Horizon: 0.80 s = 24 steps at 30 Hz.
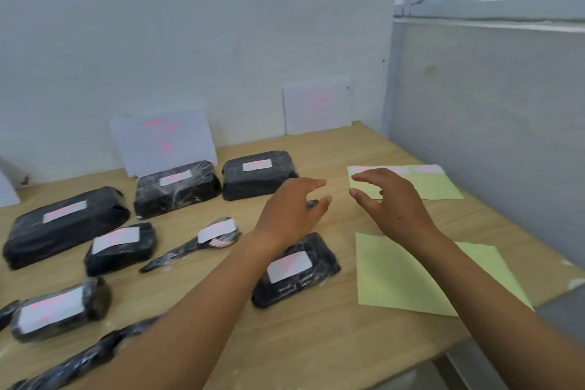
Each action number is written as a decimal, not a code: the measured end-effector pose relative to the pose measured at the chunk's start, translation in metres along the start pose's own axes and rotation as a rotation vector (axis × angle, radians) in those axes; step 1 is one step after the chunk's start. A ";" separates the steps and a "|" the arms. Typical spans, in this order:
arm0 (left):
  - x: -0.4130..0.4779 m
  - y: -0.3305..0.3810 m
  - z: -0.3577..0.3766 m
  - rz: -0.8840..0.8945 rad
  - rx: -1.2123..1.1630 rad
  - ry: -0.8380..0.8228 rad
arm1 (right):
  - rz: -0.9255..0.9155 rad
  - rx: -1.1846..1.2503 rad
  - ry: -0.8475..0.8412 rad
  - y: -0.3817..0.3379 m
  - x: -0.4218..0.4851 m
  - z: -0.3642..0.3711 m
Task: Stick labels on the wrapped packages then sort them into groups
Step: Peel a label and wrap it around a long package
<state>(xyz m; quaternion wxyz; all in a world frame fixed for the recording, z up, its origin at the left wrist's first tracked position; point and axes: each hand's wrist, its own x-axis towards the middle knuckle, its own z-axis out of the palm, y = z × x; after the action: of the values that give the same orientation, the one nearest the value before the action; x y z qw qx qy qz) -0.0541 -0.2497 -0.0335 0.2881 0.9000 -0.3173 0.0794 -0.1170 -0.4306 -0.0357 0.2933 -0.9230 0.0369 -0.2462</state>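
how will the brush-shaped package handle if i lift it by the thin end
The brush package looks rigid: it keeps a handle-and-head shape. Its glossy wrap is probably slick, so a grip on the thin end may slip. The wider head, bearing the label, likely weighs more and may dip.

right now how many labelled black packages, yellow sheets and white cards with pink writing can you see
labelled black packages: 7
yellow sheets: 2
white cards with pink writing: 2
total: 11
long black package at the bottom shows no label, not counted
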 end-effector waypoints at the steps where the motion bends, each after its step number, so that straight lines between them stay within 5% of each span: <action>1: 0.008 0.002 0.006 0.001 -0.004 -0.014 | 0.027 -0.026 -0.015 0.009 0.004 0.000; 9: 0.061 0.009 0.069 -0.038 -0.061 -0.178 | 0.160 -0.257 -0.306 0.068 0.025 0.008; 16: 0.090 0.008 0.096 -0.035 -0.036 -0.189 | 0.109 -0.327 -0.284 0.076 0.023 -0.002; 24: 0.107 -0.001 0.099 -0.055 0.049 -0.381 | 0.150 -0.350 -0.248 0.080 0.033 -0.003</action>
<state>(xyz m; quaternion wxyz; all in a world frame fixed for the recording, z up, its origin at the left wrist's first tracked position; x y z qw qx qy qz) 0.0272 -0.3617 -0.0804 0.2031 0.9137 -0.3396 -0.0925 -0.0836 -0.5058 -0.0641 0.1483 -0.9777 0.1111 -0.0983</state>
